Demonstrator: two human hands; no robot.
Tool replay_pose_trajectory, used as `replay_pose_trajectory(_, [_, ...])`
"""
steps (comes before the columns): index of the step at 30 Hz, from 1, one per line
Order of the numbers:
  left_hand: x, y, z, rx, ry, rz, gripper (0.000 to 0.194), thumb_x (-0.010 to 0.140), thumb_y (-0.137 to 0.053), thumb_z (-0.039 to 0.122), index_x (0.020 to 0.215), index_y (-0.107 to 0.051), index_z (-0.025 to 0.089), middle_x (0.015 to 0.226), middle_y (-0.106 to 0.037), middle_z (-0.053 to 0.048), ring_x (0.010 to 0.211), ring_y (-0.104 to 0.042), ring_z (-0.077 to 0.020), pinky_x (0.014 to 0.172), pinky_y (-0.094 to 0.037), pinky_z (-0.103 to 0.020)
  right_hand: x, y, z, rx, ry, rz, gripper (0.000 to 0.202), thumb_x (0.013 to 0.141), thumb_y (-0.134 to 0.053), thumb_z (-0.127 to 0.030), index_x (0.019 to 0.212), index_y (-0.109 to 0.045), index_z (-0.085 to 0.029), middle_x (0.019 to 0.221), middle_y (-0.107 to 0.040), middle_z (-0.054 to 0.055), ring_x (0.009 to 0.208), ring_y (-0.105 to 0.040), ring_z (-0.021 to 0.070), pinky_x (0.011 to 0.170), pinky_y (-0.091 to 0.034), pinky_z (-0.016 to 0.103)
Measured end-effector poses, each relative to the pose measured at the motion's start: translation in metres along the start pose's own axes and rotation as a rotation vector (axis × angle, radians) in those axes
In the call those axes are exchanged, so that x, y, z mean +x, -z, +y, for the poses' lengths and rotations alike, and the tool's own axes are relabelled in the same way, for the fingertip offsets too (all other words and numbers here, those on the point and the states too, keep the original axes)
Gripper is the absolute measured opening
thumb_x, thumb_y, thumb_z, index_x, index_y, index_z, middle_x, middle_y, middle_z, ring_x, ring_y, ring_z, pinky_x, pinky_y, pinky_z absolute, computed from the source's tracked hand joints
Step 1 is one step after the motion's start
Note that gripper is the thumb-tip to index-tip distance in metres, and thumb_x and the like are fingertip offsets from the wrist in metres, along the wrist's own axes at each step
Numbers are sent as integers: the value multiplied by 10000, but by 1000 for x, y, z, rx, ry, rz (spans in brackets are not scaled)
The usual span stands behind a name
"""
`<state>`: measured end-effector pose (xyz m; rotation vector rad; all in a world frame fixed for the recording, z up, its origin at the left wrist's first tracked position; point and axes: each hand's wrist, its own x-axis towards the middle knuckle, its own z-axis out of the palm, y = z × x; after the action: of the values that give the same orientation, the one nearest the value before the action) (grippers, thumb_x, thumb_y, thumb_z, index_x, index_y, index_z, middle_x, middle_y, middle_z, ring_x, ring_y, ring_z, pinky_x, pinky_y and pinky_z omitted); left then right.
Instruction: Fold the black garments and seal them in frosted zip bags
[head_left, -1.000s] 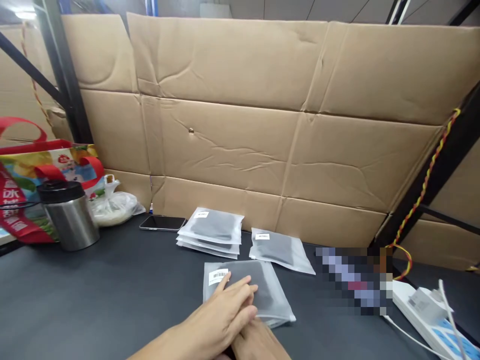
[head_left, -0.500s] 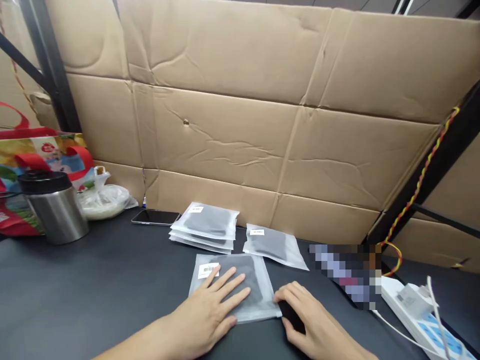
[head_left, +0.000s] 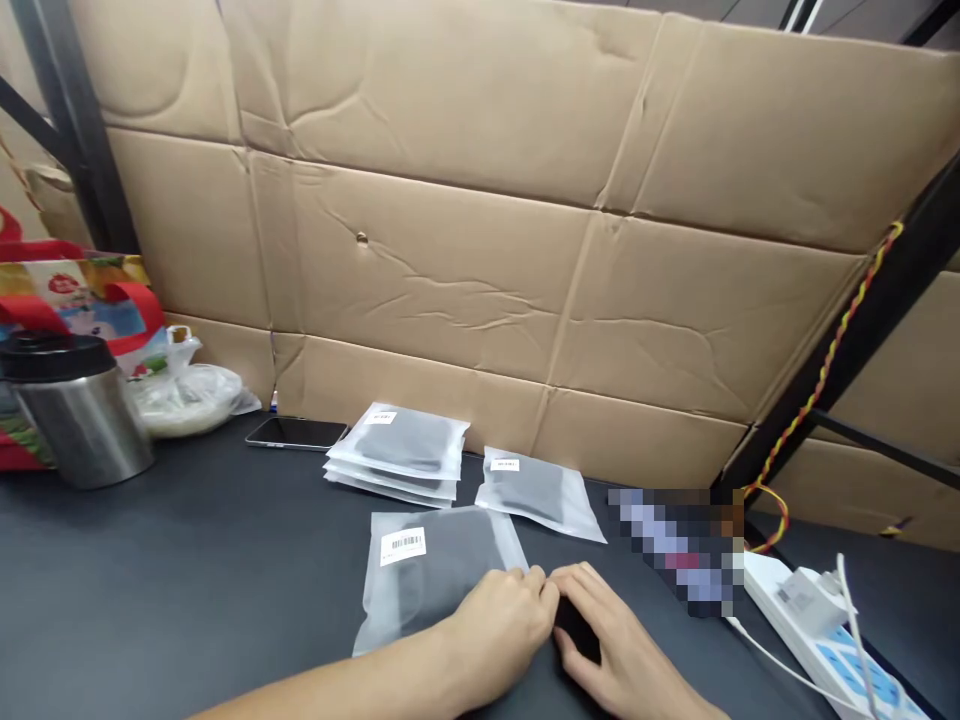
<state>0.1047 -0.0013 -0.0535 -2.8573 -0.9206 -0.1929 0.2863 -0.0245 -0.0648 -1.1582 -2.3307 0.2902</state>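
A frosted zip bag (head_left: 450,535) lies flat before me, with a dark item inside and a white barcode label near its upper left corner. My left hand (head_left: 502,625) reaches across its lower right part. The fingers are curled closed at the bag's right edge, covering that corner. Close against those fingertips is my right hand (head_left: 619,640), its fingers bent round at the same edge and its thumb lower down. The exact grip at the edge is hidden behind the fingers.
Behind the bag lie a stack of similar bags (head_left: 397,445) and a single bag (head_left: 540,495). A phone (head_left: 296,432), a steel tumbler (head_left: 82,420) and a plastic bag (head_left: 199,395) stand left. A power strip (head_left: 821,640) is at right, below a cardboard wall (head_left: 442,250).
My left hand has gone from lying spread on the bag to curled at its right edge, beside the right hand. The bag's label and left side are now uncovered. The view has shifted slightly.
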Motion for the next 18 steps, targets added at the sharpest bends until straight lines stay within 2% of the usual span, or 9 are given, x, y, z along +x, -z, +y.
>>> replay_pose_trajectory(4, [-4, 4, -4, -38, 43, 15, 156, 945, -408, 157, 981, -557, 134, 902, -643, -91, 742, -659, -230, 587, -542, -324, 4, -7, 4, 66, -7, 25, 109, 934, -467, -159, 938, -547, -233, 924, -604, 16, 894, -582, 177, 814, -504, 307])
replay_pose_trajectory(7, [-6, 6, -2, -56, 36, 12, 148, 941, -407, 156, 967, -553, 147, 903, -643, -69, 720, -654, -214, 598, -542, -313, 5, -11, 7, 40, 7, 38, 170, 975, -423, -195, 861, -545, -227, 846, -594, 7, 806, -580, 172, 740, -509, 299])
replay_pose_trajectory(10, [-16, 12, -1, -54, 25, -2, 144, 917, -424, 143, 960, -561, 144, 890, -643, -74, 689, -645, -219, 581, -535, -316, 5, -11, 7, 2, 18, 12, 203, 994, -392, -209, 874, -555, -230, 866, -595, 11, 813, -580, 173, 768, -509, 311])
replay_pose_trajectory(13, [-43, 22, -8, -30, 36, -32, 124, 864, -481, 107, 938, -574, 141, 863, -633, -80, 688, -637, -238, 561, -522, -321, 5, -8, 5, -13, 10, -17, 193, 1000, -390, -217, 919, -563, -243, 909, -601, 13, 858, -582, 177, 791, -503, 312])
replay_pose_trajectory(18, [-115, 36, -34, 34, 105, -118, 224, 805, -476, 24, 919, -584, 184, 899, -615, -70, 765, -616, -236, 635, -502, -307, 6, -6, 3, -10, 3, -46, 204, 1009, -372, -226, 925, -557, -247, 937, -599, 19, 879, -576, 180, 805, -497, 317])
